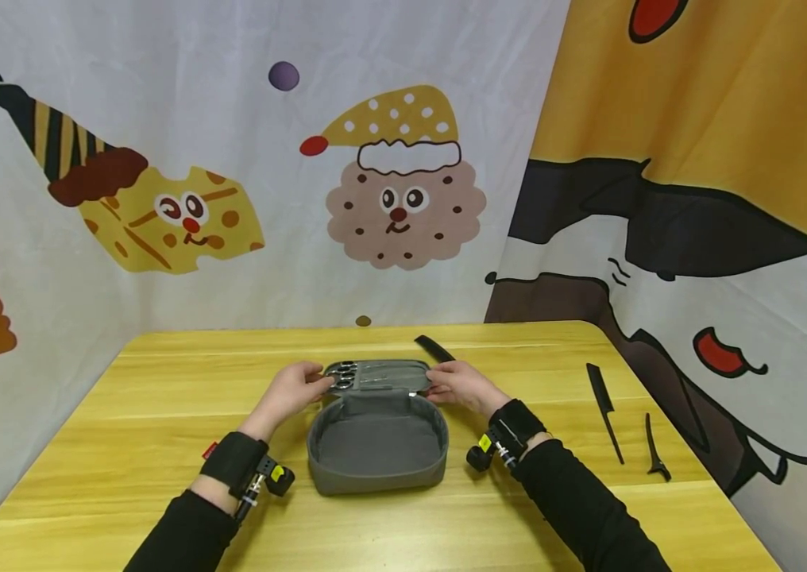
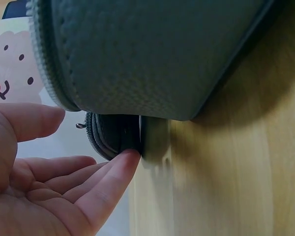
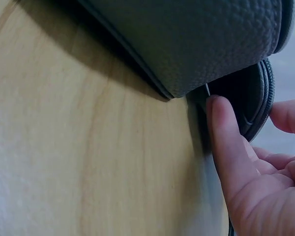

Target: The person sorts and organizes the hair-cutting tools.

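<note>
An unzipped grey case (image 1: pixel 378 481) stands on the table. Its lid (image 1: pixel 396 375) is folded back and carries several metal scissors (image 1: pixel 343 373) at its left end. My left hand (image 1: pixel 294 393) is at the left edge of the lid. In the left wrist view one of its fingertips (image 2: pixel 130 156) touches the lid from below, while another digit stays apart from the zipper. With my right hand (image 1: pixel 466 387) I pinch the lid's right edge. A finger (image 3: pixel 225 120) presses on its lower side in the right wrist view. The case wall hides part of the lid there.
A black comb (image 1: pixel 435 348) lies behind my right hand, partly covered by it. Farther right are a black tail comb (image 1: pixel 602 401) and a black hair clip (image 1: pixel 654 449). Printed curtains (image 1: pixel 246 302) hang behind the wooden table (image 1: pixel 182 381).
</note>
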